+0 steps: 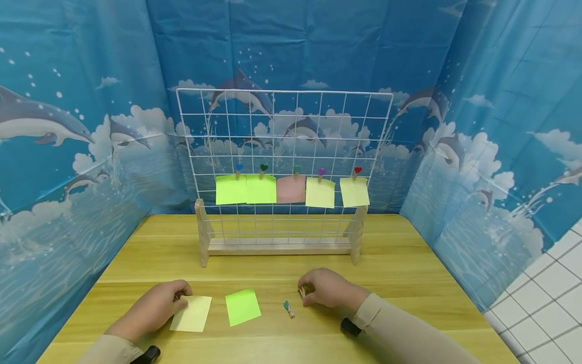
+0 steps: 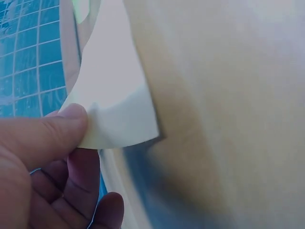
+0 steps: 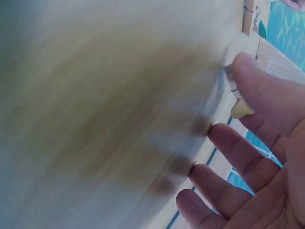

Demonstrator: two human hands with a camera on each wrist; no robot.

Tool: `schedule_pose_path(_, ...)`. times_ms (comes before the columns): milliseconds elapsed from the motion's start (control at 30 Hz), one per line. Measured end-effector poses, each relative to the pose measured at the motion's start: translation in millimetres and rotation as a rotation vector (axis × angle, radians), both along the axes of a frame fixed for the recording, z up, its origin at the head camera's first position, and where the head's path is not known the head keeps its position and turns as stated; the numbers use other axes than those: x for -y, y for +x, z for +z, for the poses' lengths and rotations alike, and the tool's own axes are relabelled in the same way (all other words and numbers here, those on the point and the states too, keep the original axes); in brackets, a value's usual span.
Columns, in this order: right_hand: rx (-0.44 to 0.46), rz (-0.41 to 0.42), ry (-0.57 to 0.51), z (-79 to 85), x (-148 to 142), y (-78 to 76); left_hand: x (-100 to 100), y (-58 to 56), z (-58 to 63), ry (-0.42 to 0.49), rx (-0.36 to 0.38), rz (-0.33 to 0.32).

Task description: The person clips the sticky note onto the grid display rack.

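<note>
My left hand (image 1: 156, 305) pinches a corner of a pale yellow sticky note (image 1: 193, 314) between thumb and forefinger; in the left wrist view the note (image 2: 114, 105) bends up from the thumb. My right hand (image 1: 331, 289) is low over the tabletop. Between its thumb and forefinger it pinches a small wooden clothespin (image 1: 302, 291), which shows a yellow heart (image 3: 242, 109) in the right wrist view. To the left of that hand lies another clothespin (image 1: 289, 309) with a teal heart. A bright green sticky note (image 1: 243, 307) rests on the table between the hands.
Behind the hands a white wire grid (image 1: 285, 137) stands upright in a wooden base (image 1: 279, 247). Several green, pink and pale yellow notes hang in a row, held by heart clothespins. Blue dolphin curtains (image 1: 77, 151) border the wooden table (image 1: 400, 263).
</note>
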State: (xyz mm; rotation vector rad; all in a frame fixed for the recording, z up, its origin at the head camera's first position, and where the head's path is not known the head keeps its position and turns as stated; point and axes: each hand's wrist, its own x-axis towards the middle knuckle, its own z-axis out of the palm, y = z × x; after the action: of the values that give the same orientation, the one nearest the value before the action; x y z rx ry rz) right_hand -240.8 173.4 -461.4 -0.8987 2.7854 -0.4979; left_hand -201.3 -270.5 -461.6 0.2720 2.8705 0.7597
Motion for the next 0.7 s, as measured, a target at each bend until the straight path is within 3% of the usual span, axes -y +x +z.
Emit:
schedule_pose_path(300,0.015,-0.033,-0.047,0.1,4,-0.4,5,-2.5,13.7,0.059,-0.055,0.008)
schedule_pose_path(700,0.050,-0.071,-0.101,-2.9,4,0.5,-18,-20.0,32.6,0.153,-0.156,0.010)
